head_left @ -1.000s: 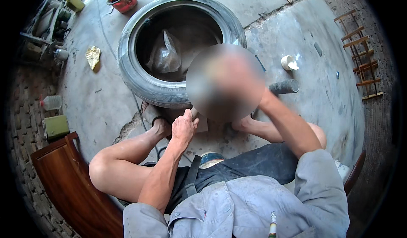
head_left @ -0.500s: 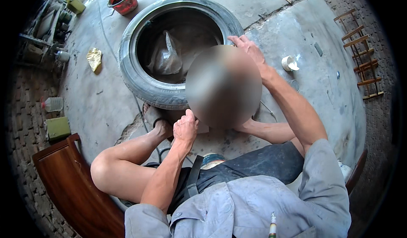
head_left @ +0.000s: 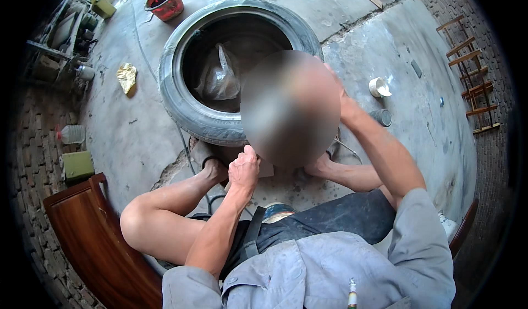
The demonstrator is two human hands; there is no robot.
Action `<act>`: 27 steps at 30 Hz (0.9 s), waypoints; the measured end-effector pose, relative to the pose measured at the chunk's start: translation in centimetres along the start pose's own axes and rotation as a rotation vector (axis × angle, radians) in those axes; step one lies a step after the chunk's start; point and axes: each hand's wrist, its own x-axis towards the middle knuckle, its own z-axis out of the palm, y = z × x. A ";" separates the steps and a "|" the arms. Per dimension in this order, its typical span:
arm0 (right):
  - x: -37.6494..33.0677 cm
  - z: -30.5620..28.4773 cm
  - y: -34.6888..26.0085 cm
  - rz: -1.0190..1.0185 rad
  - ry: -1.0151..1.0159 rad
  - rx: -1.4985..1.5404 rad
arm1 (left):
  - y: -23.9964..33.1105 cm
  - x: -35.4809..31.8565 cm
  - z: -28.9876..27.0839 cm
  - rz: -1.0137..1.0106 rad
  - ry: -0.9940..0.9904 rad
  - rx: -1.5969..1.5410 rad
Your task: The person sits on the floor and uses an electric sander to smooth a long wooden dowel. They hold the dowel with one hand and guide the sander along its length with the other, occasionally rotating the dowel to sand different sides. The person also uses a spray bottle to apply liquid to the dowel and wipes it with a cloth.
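Note:
A large worn tyre [head_left: 190, 111] lies flat on the concrete floor before me, with a clear plastic bag [head_left: 221, 81] inside its ring. My left hand [head_left: 243, 167] is closed in a fist by the tyre's near edge; whatever it grips is hidden. A blurred round patch covers the tyre's near right part and most of my right hand [head_left: 343, 95]. Only the back of that hand and its wrist show, beside the tyre's right side, and its fingers are out of sight. My bare legs stretch to both sides, with my feet close to the tyre.
A red bucket [head_left: 164, 4] stands beyond the tyre. Right of it are a white open tub [head_left: 379, 87] and a dark can [head_left: 381, 117]. At left lie gold foil [head_left: 126, 78], a plastic bottle [head_left: 71, 134] and a brown wooden panel [head_left: 99, 237]. A wooden rack [head_left: 473, 78] leans at far right.
My right hand has moved down and slightly right from the tyre's upper right rim, and its fingers have gone behind the blurred patch. The view has shifted slightly; my left hand stays near the tyre.

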 end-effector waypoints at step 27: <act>-1.7 -2.9 -7.8 0.243 -0.088 0.641 | -0.1 -0.3 1.0 -0.004 0.076 -0.095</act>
